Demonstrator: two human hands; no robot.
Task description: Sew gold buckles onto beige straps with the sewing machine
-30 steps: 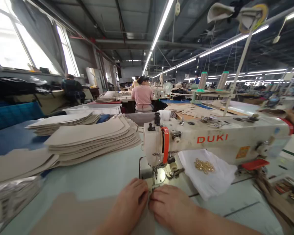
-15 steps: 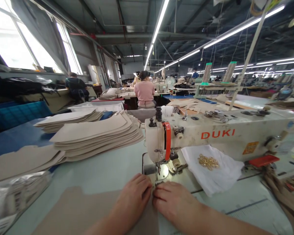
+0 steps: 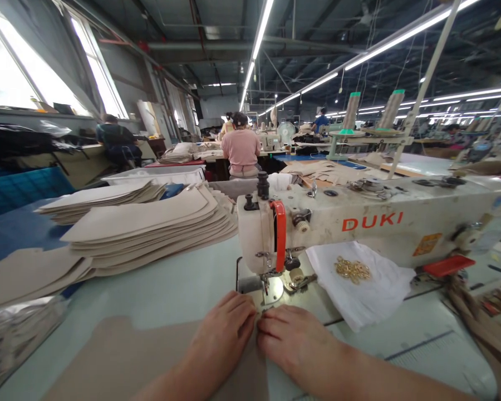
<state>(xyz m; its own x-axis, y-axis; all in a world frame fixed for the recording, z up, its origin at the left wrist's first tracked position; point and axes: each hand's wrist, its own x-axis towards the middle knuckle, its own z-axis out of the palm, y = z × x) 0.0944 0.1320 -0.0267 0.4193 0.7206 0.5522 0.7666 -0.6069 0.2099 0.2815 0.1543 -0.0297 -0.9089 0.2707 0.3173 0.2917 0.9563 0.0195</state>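
A flat beige fabric panel [image 3: 146, 351] lies on the pale green table in front of the sewing machine [image 3: 317, 211]. My left hand [image 3: 225, 334] is closed on the panel's far end, with bent fingers just in front of the presser foot [image 3: 265, 283]. Right beside it, my right hand [image 3: 290, 337] pinches at the panel's right edge, its fingers pressed together. The two sets of fingertips nearly meet below the needle area. Whatever small part lies between them is mostly hidden.
Stacked beige panels [image 3: 150, 228] stand at left, behind a clear plastic bag [image 3: 23, 328]. Gold-coloured metal rings [image 3: 351, 269] rest on a white cloth [image 3: 369, 303] against the machine. A red tray [image 3: 448, 266] sits farther right. A person in pink [image 3: 241, 150] sits ahead.
The view has shifted slightly, so the machine and stacks appear a little farther left and higher. Both hands keep nearly the same pose at the panel.
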